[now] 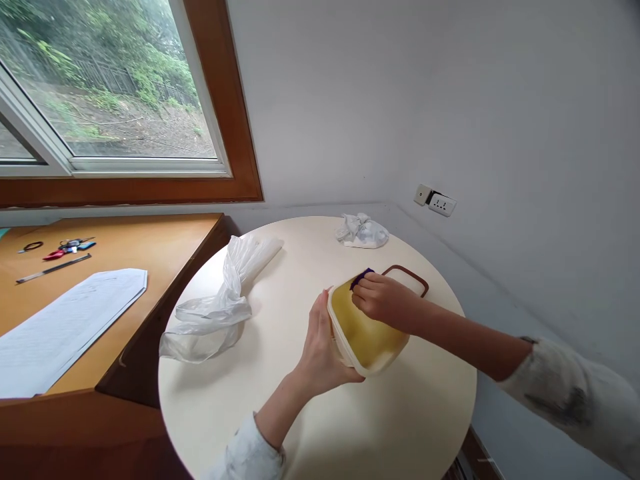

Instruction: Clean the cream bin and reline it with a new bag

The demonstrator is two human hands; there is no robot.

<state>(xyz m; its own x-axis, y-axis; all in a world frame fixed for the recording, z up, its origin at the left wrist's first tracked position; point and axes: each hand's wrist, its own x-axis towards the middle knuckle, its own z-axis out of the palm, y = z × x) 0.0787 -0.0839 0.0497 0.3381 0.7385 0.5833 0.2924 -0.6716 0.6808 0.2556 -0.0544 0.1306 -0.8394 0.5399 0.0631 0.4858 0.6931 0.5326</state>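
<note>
A squarish tub point(373, 337) with a cream rim and a yellow face is tilted above the round table. My left hand point(320, 343) grips it at its left side, thumb along the lower edge and fingers up the side. At its upper part, my right hand point(383, 298) is closed around a dark purple cloth point(361, 278), which touches the rim area. Most of the cloth is hidden under the fingers. A brown loop handle point(413, 272) sticks out behind the right hand, beside the tub.
On the cream round table point(280, 293) lie a crumpled clear plastic bag point(220, 307) at left and a small white bag point(363, 231) at the back. A wooden desk point(165, 240) at left bears papers point(85, 320), keys point(73, 247) and a pen point(53, 269). Walls stand behind and right.
</note>
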